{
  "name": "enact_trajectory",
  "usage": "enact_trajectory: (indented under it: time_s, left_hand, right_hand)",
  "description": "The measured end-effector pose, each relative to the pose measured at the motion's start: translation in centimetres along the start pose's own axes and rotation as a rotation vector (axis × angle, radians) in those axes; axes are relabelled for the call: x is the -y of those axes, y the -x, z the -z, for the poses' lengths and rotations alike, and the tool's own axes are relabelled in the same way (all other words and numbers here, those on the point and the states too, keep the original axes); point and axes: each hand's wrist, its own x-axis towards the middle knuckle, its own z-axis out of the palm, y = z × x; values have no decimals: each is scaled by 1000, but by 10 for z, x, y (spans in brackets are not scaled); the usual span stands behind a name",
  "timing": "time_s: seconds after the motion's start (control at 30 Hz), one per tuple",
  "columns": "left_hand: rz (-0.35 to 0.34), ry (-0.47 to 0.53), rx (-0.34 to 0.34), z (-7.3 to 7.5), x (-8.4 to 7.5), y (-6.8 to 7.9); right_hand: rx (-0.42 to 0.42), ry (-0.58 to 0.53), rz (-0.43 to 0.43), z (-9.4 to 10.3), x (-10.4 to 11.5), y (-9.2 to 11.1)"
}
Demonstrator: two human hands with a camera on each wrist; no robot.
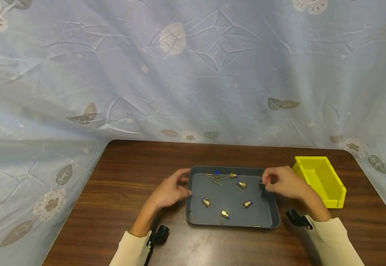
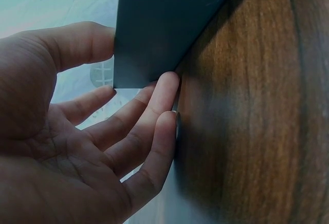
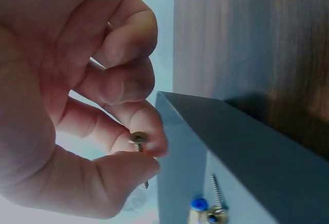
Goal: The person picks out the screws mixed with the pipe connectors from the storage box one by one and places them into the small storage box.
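At the tray's back right corner, my right hand [image 1: 284, 181] pinches a screw [image 3: 138, 138] between thumb and index finger; its head and tip stick out. My left hand [image 1: 169, 190] holds the left side of the dark grey tray [image 1: 232, 224]. In the left wrist view its thumb touches the tray rim and its fingers curve against the wall and lower edge. Inside the tray lie several brass push-in fittings with blue collars, among them one brass fitting [image 1: 225, 214] near the front. Loose screws [image 1: 217, 183] are scattered around them, mostly at the back left.
A yellow plastic bin [image 1: 340, 204] stands to the right of the tray, behind my right forearm. The wooden table [image 1: 129, 166] ends at a patterned cloth [image 1: 193, 92] hung behind it. Both wrists carry a black strapped camera.
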Motion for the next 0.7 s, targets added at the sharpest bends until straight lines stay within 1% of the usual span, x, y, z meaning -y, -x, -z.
enact_trajectory:
  time_s: [0.13, 0.23, 0.47, 0.7]
  left_hand:
    - [5, 5, 1, 0, 0, 0]
    - [7, 9, 1, 0, 1, 0]
    - [3, 16, 5, -1, 1, -1]
    - [5, 9, -3, -2, 0, -1]
  right_hand:
    - [-71, -37, -10, 0, -3, 2]
    - [-109, -64, -27, -1, -3, 4]
    - [-162, -130, -47, -2, 0, 10]
    - [-235, -148, -44, -4, -3, 14]
